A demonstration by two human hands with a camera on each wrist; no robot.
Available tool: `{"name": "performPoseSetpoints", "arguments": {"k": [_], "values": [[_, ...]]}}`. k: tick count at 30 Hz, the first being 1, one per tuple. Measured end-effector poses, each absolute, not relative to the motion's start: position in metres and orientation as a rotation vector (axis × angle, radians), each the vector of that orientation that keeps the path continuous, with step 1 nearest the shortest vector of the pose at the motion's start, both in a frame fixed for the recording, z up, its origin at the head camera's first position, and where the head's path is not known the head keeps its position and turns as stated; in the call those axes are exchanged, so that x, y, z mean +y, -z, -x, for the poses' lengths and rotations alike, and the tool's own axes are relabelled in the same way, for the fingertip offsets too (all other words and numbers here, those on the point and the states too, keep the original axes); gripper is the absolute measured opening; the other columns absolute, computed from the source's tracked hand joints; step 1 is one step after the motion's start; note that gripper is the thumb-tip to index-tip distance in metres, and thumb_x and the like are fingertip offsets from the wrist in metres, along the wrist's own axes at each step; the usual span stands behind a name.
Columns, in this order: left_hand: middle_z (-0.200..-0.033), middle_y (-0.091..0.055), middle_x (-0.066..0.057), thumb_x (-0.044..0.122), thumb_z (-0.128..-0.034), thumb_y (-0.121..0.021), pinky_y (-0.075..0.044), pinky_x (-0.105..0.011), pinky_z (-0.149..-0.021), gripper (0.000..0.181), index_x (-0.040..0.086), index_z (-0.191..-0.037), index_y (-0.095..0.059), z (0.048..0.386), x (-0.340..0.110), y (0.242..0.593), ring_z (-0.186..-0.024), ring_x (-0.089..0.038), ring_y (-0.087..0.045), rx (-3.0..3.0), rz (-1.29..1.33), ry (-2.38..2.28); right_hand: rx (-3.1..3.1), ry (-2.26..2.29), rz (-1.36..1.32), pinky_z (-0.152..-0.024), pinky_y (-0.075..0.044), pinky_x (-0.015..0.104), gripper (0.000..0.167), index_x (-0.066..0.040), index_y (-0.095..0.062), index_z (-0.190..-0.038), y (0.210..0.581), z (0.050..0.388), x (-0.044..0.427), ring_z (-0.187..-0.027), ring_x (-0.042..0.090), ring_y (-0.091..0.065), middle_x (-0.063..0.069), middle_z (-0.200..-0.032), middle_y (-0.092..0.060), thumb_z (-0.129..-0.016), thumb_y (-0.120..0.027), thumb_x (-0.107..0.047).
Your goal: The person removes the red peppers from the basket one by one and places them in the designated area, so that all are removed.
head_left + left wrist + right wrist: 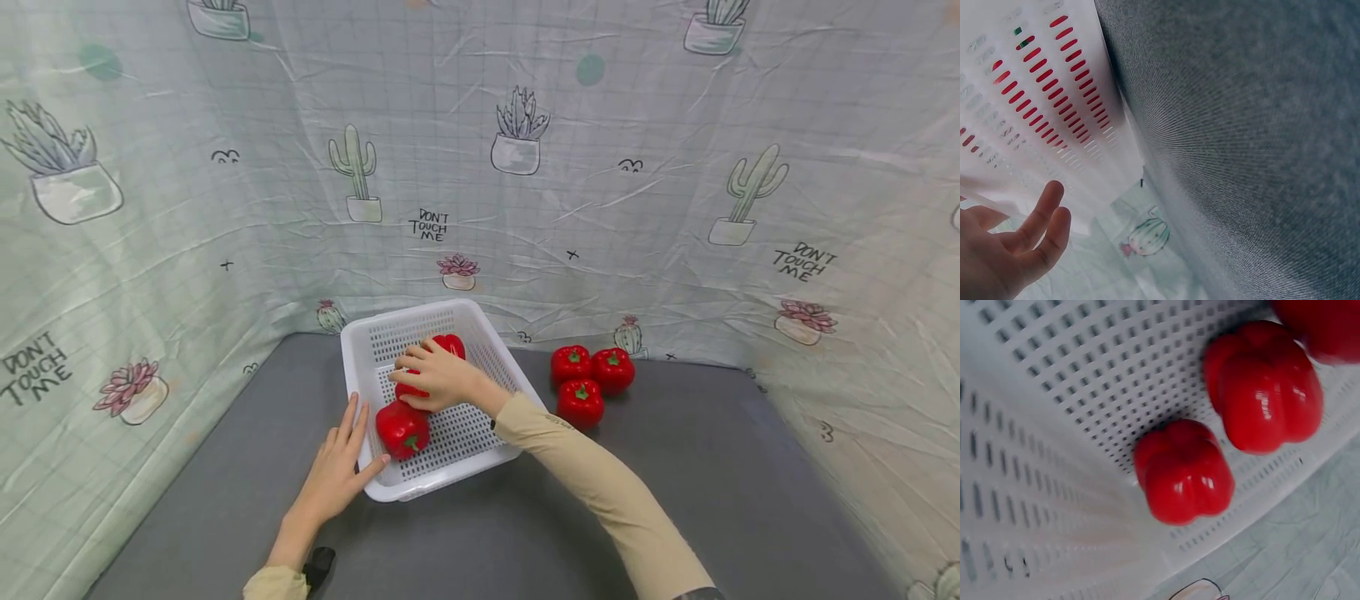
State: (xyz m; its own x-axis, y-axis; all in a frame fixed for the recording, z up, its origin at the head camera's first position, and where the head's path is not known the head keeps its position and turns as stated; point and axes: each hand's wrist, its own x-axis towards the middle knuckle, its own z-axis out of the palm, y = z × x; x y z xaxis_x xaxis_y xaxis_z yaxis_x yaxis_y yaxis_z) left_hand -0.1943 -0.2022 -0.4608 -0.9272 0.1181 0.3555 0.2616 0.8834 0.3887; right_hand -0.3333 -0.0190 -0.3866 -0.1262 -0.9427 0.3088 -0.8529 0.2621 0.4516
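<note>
Right hand (444, 382) held a red pepper (406, 390) inside the white basket (420, 489)

The basket sat slightly askew on the grey table (750, 492), a little below the middle of the head view. From where I stood, the right hand came in from the lower right in a tan sleeve (600, 475), its fingers curved over the pepper and its thumb along the lower side; how firm that grip was, I could not tell. The near pepper (396, 423) lay just below it, green stem turned toward the bottom of the frame, and the far pepper (452, 343) peeked out above the knuckles, partly hidden.

At the basket's left side rested the left hand (333, 475), its grip loose and wide, fingers extended by the wall and thumb over the rim at the lower left corner.

Right of centre, just outside the basket, three loose peppers (580, 404) stood close together, stems up. Behind everything hung a pale cloth (450, 167) printed with potted cacti.
</note>
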Motion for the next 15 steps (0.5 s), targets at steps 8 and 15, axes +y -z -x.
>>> {"name": "performPoseSetpoints", "arguments": {"k": [8, 15], "values": [[-0.15, -0.01, -0.013, 0.037, -0.0787, -0.06, -0.04, -0.051, -0.08, 0.08, 0.005, -0.141, -0.022, 0.194, -0.201, 0.459, -0.103, -0.03, -0.042, -2.74, 0.278, 0.629, -1.799, 0.515, -1.816, -0.095, -0.036, 0.032, 0.044, -0.025, -0.049, -0.122, 0.402, 0.33, -0.019, -0.109, 0.013, -0.046, -0.004, -0.12, -0.055, -0.086, -0.043, -0.049], [-0.15, -0.01, -0.013, 0.037, -0.0789, -0.06, -0.04, -0.052, -0.081, 0.081, 0.007, -0.142, -0.019, 0.193, -0.201, 0.459, -0.104, -0.031, -0.042, -2.744, 0.281, 0.636, -1.792, 0.63, -1.95, -0.098, -0.035, 0.033, 0.059, -0.022, -0.042, -0.131, 0.411, 0.328, -0.021, -0.115, 0.014, -0.045, -0.003, -0.129, -0.051, -0.084, -0.04, -0.057]]}}
